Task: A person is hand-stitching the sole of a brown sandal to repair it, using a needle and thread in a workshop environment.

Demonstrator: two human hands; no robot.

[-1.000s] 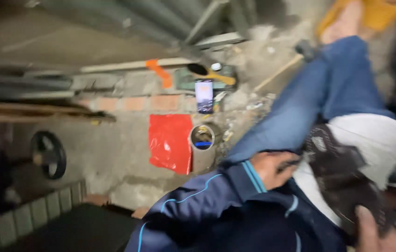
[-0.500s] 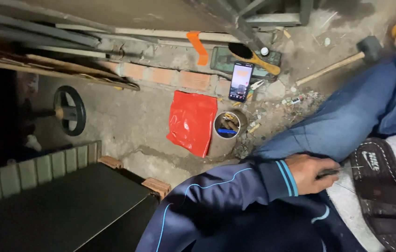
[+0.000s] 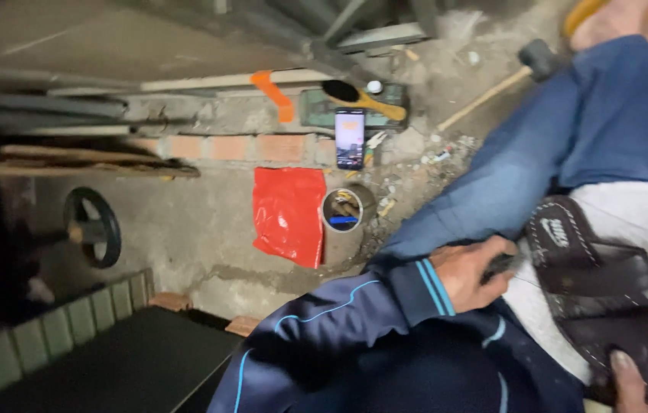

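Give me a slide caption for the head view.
Left hand grips a tool at a dark sandal; right hand steadies its end.

Dark brown sandal, sole up, lying across lap

My left hand sits at the centre-right of the view, curled into a loose fist with the knuckles up and the fingers folded under. Its forearm runs down and to the left toward me, in a dark navy sleeve with light blue piping and a striped cuff. Of my right hand I see only a few fingertips at the near right corner, pressed flat; I cannot tell whether it grips.
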